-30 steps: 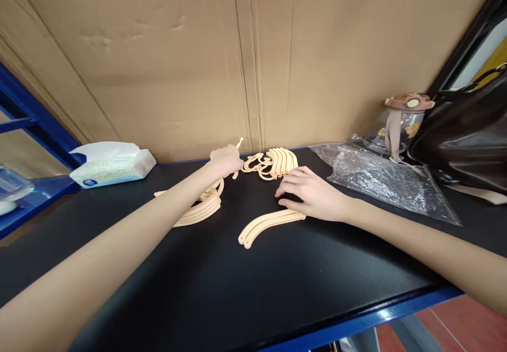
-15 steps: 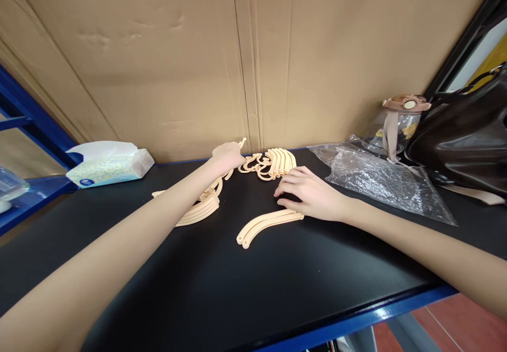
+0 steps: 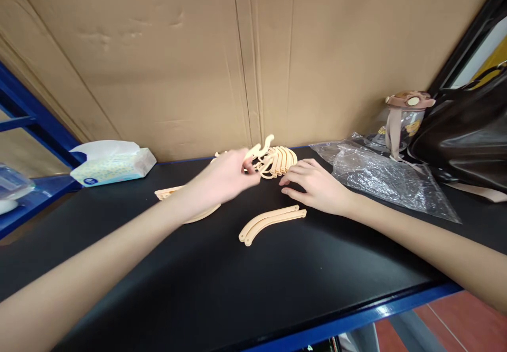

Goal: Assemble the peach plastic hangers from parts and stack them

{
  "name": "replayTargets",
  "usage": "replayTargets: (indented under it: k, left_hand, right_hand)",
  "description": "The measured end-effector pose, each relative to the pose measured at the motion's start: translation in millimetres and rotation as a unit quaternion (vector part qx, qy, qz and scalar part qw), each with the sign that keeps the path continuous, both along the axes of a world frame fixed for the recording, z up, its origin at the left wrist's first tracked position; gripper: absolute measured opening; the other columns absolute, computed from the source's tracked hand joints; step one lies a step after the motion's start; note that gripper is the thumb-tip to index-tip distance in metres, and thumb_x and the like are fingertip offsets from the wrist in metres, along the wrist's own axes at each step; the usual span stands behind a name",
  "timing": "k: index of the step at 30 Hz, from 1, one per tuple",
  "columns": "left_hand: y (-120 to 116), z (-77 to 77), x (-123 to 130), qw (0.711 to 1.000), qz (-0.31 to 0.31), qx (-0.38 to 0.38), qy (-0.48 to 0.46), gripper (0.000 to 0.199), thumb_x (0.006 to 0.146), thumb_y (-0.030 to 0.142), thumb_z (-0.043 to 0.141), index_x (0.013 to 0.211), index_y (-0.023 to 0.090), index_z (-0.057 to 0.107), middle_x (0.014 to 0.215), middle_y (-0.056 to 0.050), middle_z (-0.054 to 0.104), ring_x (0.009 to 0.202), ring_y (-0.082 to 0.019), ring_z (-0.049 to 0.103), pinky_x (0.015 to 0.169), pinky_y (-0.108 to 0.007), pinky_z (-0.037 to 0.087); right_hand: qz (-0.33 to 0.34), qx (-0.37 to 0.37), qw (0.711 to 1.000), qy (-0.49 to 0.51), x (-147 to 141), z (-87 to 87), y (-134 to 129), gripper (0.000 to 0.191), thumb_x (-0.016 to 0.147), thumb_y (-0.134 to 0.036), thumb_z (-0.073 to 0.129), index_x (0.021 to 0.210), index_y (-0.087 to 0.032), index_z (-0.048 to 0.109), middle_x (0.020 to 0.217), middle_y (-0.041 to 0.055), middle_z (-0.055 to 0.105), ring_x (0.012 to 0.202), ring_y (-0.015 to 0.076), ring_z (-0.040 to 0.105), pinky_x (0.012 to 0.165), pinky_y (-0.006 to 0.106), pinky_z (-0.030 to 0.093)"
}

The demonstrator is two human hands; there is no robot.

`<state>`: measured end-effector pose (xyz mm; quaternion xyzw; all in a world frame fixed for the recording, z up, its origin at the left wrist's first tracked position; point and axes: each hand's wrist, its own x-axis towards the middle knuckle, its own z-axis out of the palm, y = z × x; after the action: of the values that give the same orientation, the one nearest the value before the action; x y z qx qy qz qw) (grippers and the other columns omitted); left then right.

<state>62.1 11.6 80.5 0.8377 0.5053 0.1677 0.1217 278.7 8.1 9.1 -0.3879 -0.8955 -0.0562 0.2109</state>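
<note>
My left hand (image 3: 229,175) is closed on a cream hook piece (image 3: 268,143), raised over the black table. Close to the right, my right hand (image 3: 311,183) has its fingers bent and apart, with nothing seen in them, beside a stack of curved cream pieces (image 3: 283,160). Two long curved cream arms (image 3: 269,224) lie side by side in front of my hands. Beneath my left wrist, a pile of similar arms (image 3: 204,216) is partly hidden. More hooks lie behind my left hand.
A tissue pack (image 3: 113,166) stands at the back left. Clear plastic wrap (image 3: 384,175), a lidded bottle (image 3: 407,122) and a dark bag (image 3: 467,135) are at the right. Cardboard (image 3: 178,66) lines the back, and a blue frame (image 3: 35,119) rises at the left.
My left hand has come back toward me and to the right with the hook piece. My right hand has shifted slightly away from the two long arms, uncovering their right ends.
</note>
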Motion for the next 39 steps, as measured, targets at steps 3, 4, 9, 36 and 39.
replayTargets:
  k: [3,4,9,36,39]
  left_hand:
    - [-18.8,-21.9,-8.7,0.998,0.012,-0.048,0.029,0.008,0.073,0.026,0.052,0.070,0.020,0.047,0.064,0.003,0.053,0.059,-0.014,0.048,0.052,-0.025,0.031]
    - [-22.6,-27.8,-12.3,0.998,0.011,-0.054,0.034,0.008,0.074,0.026,0.051,0.070,0.020,0.048,0.065,0.004,0.053,0.059,-0.014,0.048,0.052,-0.025,0.031]
    - [-31.1,-43.7,-27.0,0.997,0.021,-0.041,0.056,0.004,0.076,0.023,0.049,0.073,0.021,0.049,0.073,0.002,0.056,0.066,-0.016,0.052,0.058,-0.026,0.035]
    - [-47.8,-67.5,-19.5,0.957,-0.016,0.150,0.246,0.022,0.095,0.014,0.031,0.086,0.015,0.051,0.078,-0.005,0.057,0.070,-0.021,0.056,0.058,-0.031,0.040]
    - [-46.4,-69.7,-20.3,0.948,-0.026,0.171,0.266,0.022,0.094,0.011,0.034,0.094,0.013,0.055,0.084,-0.006,0.058,0.076,-0.022,0.057,0.062,-0.032,0.042]
  right_hand:
    - [-0.011,0.005,1.000,0.001,0.0,1.2,-0.9,0.015,0.091,-0.029,0.052,0.093,-0.018,0.062,0.094,0.0017,0.067,0.096,0.0188,0.056,0.093,0.035,0.031]
    - [-0.010,0.003,1.000,0.001,-0.2,1.1,-1.1,0.015,0.091,-0.029,0.052,0.094,-0.018,0.062,0.094,0.0018,0.067,0.096,0.0188,0.057,0.093,0.035,0.031]
    - [0.004,-0.015,1.000,-0.004,-1.1,-1.7,-0.2,0.016,0.091,-0.030,0.052,0.094,-0.019,0.062,0.095,0.0022,0.067,0.095,0.0189,0.057,0.094,0.036,0.032]
    - [0.081,-0.154,0.964,0.202,-13.0,-9.8,-4.6,0.033,0.093,-0.034,0.049,0.122,-0.021,0.059,0.104,0.0038,0.069,0.097,0.0168,0.063,0.090,0.033,0.047]
    - [0.078,-0.208,0.945,0.239,-12.7,-11.4,-2.9,0.027,0.091,-0.034,0.053,0.110,-0.021,0.067,0.110,0.0030,0.069,0.102,0.0175,0.063,0.093,0.032,0.047]
